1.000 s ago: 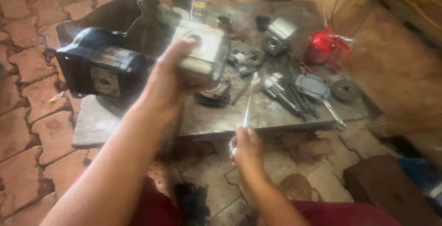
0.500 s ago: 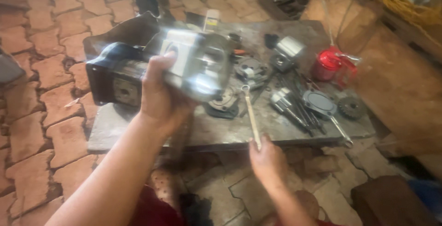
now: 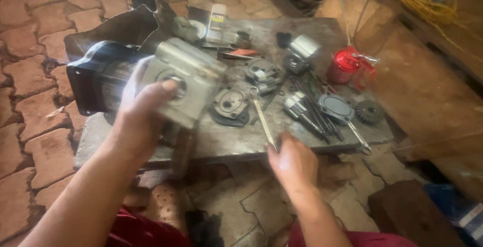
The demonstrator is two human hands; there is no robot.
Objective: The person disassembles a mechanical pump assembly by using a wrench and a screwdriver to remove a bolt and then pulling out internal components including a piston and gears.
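My left hand (image 3: 143, 113) grips a grey metal pump housing (image 3: 188, 78) with a round hole in its face, held up above the left part of a low metal slab (image 3: 226, 141). My right hand (image 3: 294, 161) is at the slab's near edge, fingers closed on the end of a long thin spanner (image 3: 262, 116) that lies across the slab and points away from me. Just left of the spanner rests a dark square cover plate (image 3: 230, 105).
A black motor body (image 3: 95, 78) sits at the slab's left. Scattered on the slab are metal pump parts (image 3: 264, 71), a round plate (image 3: 336, 107), a gear (image 3: 369, 111), several rods (image 3: 307, 111) and a red oil can (image 3: 347, 66). Brick floor surrounds it; a wooden board (image 3: 427, 86) lies right.
My left hand has tilted the housing and lowered it toward the slab. My right hand moved right with the spanner, laying it flatter on the slab.
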